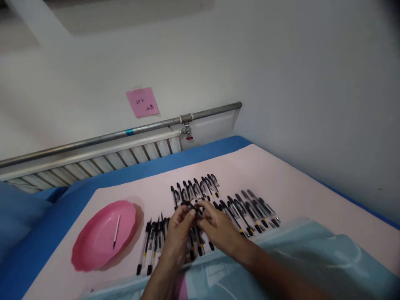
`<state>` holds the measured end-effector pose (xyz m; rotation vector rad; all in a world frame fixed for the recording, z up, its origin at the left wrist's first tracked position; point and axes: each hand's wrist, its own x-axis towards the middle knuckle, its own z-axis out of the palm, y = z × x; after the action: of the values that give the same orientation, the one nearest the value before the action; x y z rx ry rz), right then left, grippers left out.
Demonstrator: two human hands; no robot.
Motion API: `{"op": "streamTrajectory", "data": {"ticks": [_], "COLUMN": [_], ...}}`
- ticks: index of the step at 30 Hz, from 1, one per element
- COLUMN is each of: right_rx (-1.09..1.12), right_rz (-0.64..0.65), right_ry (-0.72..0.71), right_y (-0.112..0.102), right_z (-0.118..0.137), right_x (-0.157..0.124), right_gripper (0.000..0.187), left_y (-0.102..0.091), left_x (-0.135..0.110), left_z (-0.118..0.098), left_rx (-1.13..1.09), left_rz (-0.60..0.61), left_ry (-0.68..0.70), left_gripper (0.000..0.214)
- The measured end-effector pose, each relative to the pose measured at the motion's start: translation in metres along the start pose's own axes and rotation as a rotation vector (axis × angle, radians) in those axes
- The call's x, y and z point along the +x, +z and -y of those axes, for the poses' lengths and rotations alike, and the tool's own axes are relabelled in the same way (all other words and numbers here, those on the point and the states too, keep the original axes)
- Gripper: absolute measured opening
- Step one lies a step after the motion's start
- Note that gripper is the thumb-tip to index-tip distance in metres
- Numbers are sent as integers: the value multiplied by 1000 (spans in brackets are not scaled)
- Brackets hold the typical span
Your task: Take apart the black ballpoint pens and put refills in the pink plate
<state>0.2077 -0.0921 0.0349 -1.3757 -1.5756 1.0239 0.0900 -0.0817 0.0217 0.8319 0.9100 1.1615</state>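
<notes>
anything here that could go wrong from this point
The dark piece pinched between the left hand and right hand might slip and get lost among the similar black-capped pens below. The left wrist is close to the left-side pens, so a small swing could knock them out of line. The teal cloth, near the right-side pens, might drag some if it shifts.

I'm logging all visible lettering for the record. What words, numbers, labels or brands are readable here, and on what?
"252": handwritten on the pink note on the wall.
Lower right on the same note: handwritten characters too small and blurred to read with certainty.
Pens: any print or brand is too small and blurred to read.
No other readable text.
</notes>
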Motion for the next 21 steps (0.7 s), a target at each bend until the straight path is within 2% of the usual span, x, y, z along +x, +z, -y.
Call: {"op": "streamTrajectory", "data": {"ticks": [3, 5, 6, 9, 11, 13, 14, 16, 18, 21], "right_rx": [96, 121, 118, 71, 48, 46, 41, 15, -14, -29], "right_rz": [-2, 5, -1, -47, -53, -38, -30, -16, -11, -5], "right_ry": [-40, -20, -15, -31, -54, -80, -91, -109, -121, -122], "right_y": [1, 0, 0, 0, 0, 1, 1, 1, 1, -2], "right_z": [1, 1, 1, 0, 0, 0, 1, 3, 5, 7], "right_x": [0, 1, 1, 3, 2, 1, 0, -3, -4, -5], "right_gripper": [40, 44, 46, 43, 41, 38, 36, 32, 29, 28], "left_y": [6, 1, -5, -40, -73, -108, -123, -149, -166, -181], "left_x": [0, 1, 1, -4, -9, -11, -9, -4, 3, 8], "left_z": [2, -8, -17, -55, -79, -96, -100, -101, -97, -91], "left_rx": [41, 68, 95, 336, 628, 956, 1112, 1307, 1432, 1524], "left_rz": [59, 16, -48, -383, -691, -930, -993, -1049, -1015, -1007], "left_ry": [-10, 58, 126, 370, 497, 565, 535, 378, 210, 22], "left_gripper": [22, 23, 24, 31, 36, 37, 39, 42, 42, 41]}}
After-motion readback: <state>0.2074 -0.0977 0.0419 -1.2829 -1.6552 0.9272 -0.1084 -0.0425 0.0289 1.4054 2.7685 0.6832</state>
